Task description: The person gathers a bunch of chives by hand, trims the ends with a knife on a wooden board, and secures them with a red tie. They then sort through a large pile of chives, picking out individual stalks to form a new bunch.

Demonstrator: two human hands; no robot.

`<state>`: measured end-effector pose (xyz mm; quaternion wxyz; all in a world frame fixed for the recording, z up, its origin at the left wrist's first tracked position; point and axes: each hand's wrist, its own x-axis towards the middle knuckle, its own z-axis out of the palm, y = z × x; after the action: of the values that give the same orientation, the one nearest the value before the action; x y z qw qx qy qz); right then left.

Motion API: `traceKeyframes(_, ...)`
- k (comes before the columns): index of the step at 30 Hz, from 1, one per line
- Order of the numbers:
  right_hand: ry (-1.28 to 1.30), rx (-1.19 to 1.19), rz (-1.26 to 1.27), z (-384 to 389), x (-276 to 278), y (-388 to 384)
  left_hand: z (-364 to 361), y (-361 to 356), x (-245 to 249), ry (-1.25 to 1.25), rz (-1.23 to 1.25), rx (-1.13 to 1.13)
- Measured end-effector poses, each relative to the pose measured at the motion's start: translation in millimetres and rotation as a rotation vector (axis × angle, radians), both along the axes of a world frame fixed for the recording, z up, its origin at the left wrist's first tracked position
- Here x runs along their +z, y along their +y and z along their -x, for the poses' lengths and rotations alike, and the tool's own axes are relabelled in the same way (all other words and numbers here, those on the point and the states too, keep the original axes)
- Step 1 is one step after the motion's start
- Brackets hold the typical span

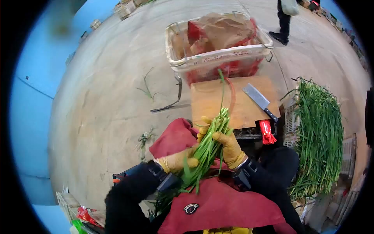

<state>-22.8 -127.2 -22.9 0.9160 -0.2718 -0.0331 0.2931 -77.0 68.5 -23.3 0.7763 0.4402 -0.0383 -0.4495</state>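
Both my hands wear yellow gloves and are closed around a bunch of long green stalks [208, 146] that look like garlic chives. My left hand [177, 160] grips the lower, leafy part. Higher up, near the pale ends, my right hand [230, 150] wraps the bunch, its thumb in front. One longer stalk sticks up above the others. The bunch is tilted over my lap, where a dark red apron [230, 206] lies. Just beyond it is a wooden board [210, 99] bearing a cleaver [257, 97], its black handle toward me.
A white crate [230, 50] holding red and brown sacking stands behind the board. Red strips [267, 132] hang at the board's near right edge. To my right, green stalks [319, 140] are heaped on a crate. Stray stalks [147, 91] lie on the floor. A person's leg [283, 23] shows far right.
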Motion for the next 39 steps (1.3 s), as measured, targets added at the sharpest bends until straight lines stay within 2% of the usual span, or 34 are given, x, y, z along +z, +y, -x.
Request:
traceKeyframes(1, -0.002, -0.030, 0.007, -1.0, -2.8, -6.5, 7.4, -10.6, -7.1, -0.069, -0.053, 0.079)
traceKeyframes(3, 0.004, -0.087, 0.027, -7.4, -11.6, -22.5, 11.4, -27.7, 4.3, 0.127, -0.026, 0.036)
traceKeyframes(6, 0.061, -0.163, 0.126, -34.1, -13.5, -47.8, 11.7, -39.7, 8.5, 0.281, 0.008, 0.002)
traceKeyframes(7, 0.081, -0.173, 0.201, -42.6, -12.1, -59.4, 11.6, -40.5, 5.6, 0.259, -0.013, -0.011)
traceKeyframes(10, 0.086, -0.172, -0.092, -69.8, -28.8, -95.8, 8.9, -38.5, 0.2, 0.165, -0.063, -0.064)
traceKeyframes(11, 0.020, -0.242, -0.053, -77.6, -28.5, -109.5, 9.9, -37.7, 0.6, 0.172, -0.071, -0.051)
traceKeyframes(12, -0.010, -0.265, -0.148, -83.9, -25.3, -129.0, 12.2, -36.3, 0.9, 0.180, -0.079, -0.034)
traceKeyframes(13, 0.010, -0.425, -0.009, -86.3, -20.0, -147.4, 15.5, -34.6, 0.9, 0.190, -0.089, -0.012)
traceKeyframes(15, -0.006, -0.462, 0.034, -73.2, 0.9, -177.1, 16.9, -29.8, 2.7, 0.195, -0.120, 0.024)
traceKeyframes(16, -0.311, -0.571, 0.513, -69.5, -11.2, -191.2, 16.3, -26.8, 5.6, 0.223, -0.119, 0.049)
traceKeyframes(18, -0.499, -0.257, 1.023, -48.7, -6.2, -188.1, 13.2, -19.9, 7.7, 0.177, -0.144, 0.064)
traceKeyframes(19, -0.367, 0.138, 1.031, -33.8, 3.5, -184.7, 12.9, -15.6, 5.4, 0.197, -0.116, 0.086)
traceKeyframes(21, -1.263, 0.153, 1.450, -17.4, -1.9, -174.9, 13.1, -10.2, 0.5, 0.236, -0.056, 0.115)
traceKeyframes(22, -0.951, 0.079, 1.288, -12.1, -2.3, -165.9, 12.2, -9.5, 1.8, 0.215, -0.103, 0.108)
traceKeyframes(25, -0.432, -0.021, 1.120, -1.8, 12.5, -141.1, 13.3, -13.6, 0.9, 0.285, -0.037, 0.174)
traceKeyframes(27, -0.581, -0.064, 0.955, 7.2, 27.3, -113.9, 12.5, -15.4, 1.3, 0.319, -0.020, 0.185)
traceKeyframes(31, -1.179, -0.052, 1.138, 8.6, 35.8, -66.7, 16.8, -27.8, 5.0, 0.458, 0.036, 0.280)
traceKeyframes(32, -1.218, -0.009, 1.220, 10.8, 27.3, -60.4, 18.1, -28.1, 3.9, 0.482, 0.054, 0.300)
traceKeyframes(35, -1.260, -0.140, 1.128, 14.8, 4.2, -57.3, 22.2, -22.2, -7.2, 0.435, 0.106, 0.258)
traceKeyframes(39, -1.140, -0.135, 1.086, 16.9, 9.6, -64.8, 23.9, -29.4, 7.9, 0.321, 0.092, 0.298)
